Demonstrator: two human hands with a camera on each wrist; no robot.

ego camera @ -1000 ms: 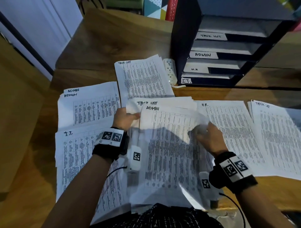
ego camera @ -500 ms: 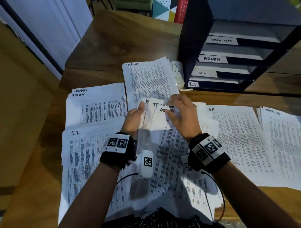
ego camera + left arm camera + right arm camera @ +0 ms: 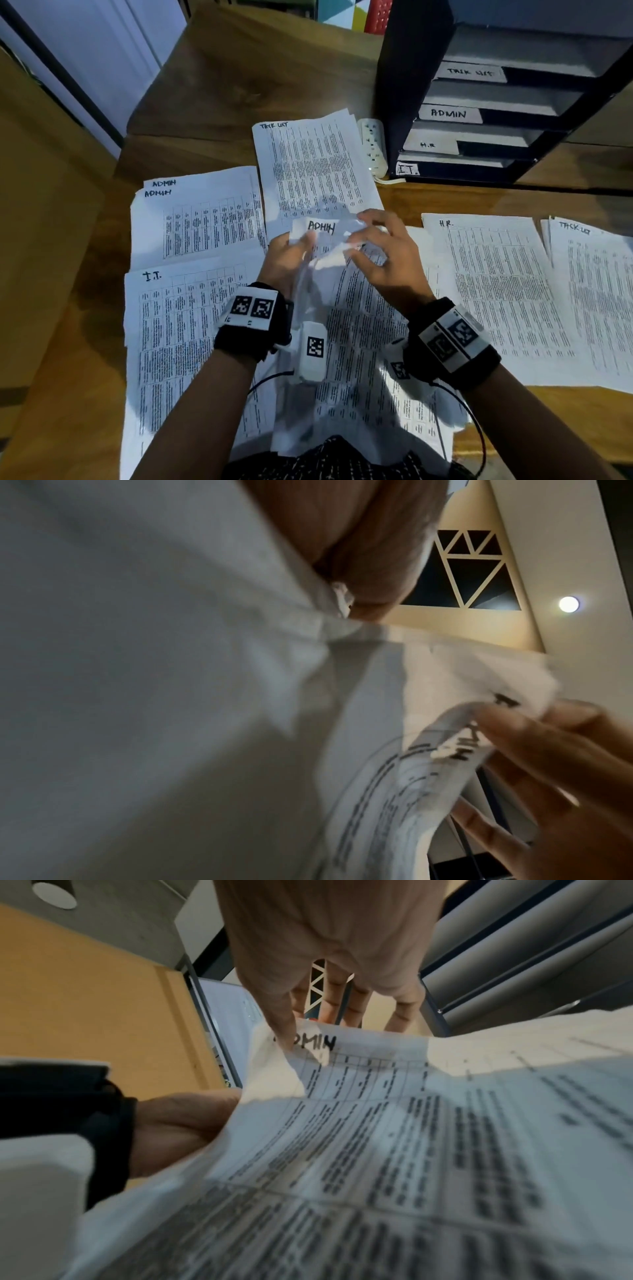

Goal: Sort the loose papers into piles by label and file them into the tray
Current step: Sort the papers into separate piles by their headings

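Above the desk's near edge, both hands hold a loose sheaf of papers (image 3: 356,342) topped by a sheet marked ADMIN. Left hand (image 3: 286,260) grips the sheaf's upper left corner, thumb on top. Right hand (image 3: 383,257) pinches the ADMIN sheet's top edge, other fingers spread. Sorted piles lie around on the desk (image 3: 239,85): ADMIN pile (image 3: 198,219), I.T. pile (image 3: 171,325), H.R. pile (image 3: 496,274). Labelled tray (image 3: 479,113) stands far right.

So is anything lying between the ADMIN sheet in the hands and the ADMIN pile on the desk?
Nothing visible. The ADMIN sheet, held by the left hand and right hand, is just right of the ADMIN pile, with only flat papers between.
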